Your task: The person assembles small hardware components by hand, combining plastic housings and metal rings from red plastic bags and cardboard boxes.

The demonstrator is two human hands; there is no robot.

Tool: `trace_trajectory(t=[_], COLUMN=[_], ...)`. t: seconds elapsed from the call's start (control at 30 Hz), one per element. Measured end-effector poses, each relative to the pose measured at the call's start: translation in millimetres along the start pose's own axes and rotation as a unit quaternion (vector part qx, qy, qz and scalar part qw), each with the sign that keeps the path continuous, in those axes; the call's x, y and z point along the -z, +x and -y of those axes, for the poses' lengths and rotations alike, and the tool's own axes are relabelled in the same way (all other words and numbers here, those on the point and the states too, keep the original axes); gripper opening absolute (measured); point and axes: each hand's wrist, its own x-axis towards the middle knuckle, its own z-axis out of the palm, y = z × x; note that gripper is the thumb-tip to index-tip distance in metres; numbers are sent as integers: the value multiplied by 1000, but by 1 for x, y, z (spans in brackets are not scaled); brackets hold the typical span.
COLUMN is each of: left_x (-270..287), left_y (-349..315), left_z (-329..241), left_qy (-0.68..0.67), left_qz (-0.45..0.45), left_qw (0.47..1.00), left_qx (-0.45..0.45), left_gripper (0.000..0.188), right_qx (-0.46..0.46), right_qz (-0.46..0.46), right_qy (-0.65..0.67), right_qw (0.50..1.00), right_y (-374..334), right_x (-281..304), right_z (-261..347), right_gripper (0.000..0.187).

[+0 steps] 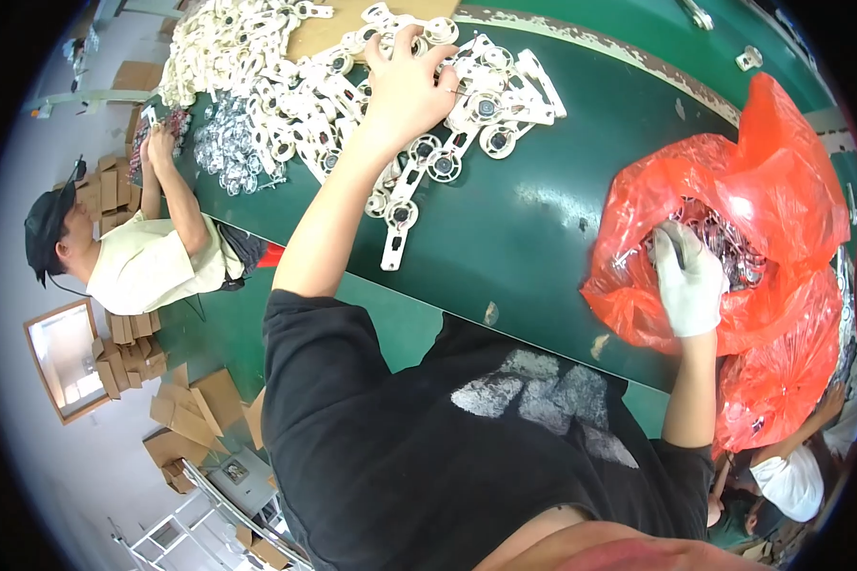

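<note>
Covering white parts, the left hand is splayed; the bag gapes, presumably easing reach for the right hand, grip unclear.

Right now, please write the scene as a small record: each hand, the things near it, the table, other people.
left hand: bare, fingers spread over white parts
right hand: white-gloved, in the mouth of a red bag, at metal pieces; grip unclear
table: green
other people: co-worker in a black cap at left; others partly seen, lower right
</note>
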Motion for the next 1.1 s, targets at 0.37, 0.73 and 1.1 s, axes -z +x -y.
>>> trace_trajectory(t=[0.37,0.73,1.1], left_x=[115,67,36], left_y=[-94,-191,-66], left_z=[-41,-89,-224], left_qy=[-8,-37,-614], left_qz=[16,-9,26], left_qw=[983,978,783], left_qx=[185,206,-97], left_gripper=[50,53,43], right_qx=[-19,76,152], right_qz=[-9,-75,-17], right_qy=[30,108,68], right_qw=[999,988,986], right_y=[-5,-7,-17], right_x=[2,9,9], right_z=[-2,-1,26], right_gripper=[23,20,57])
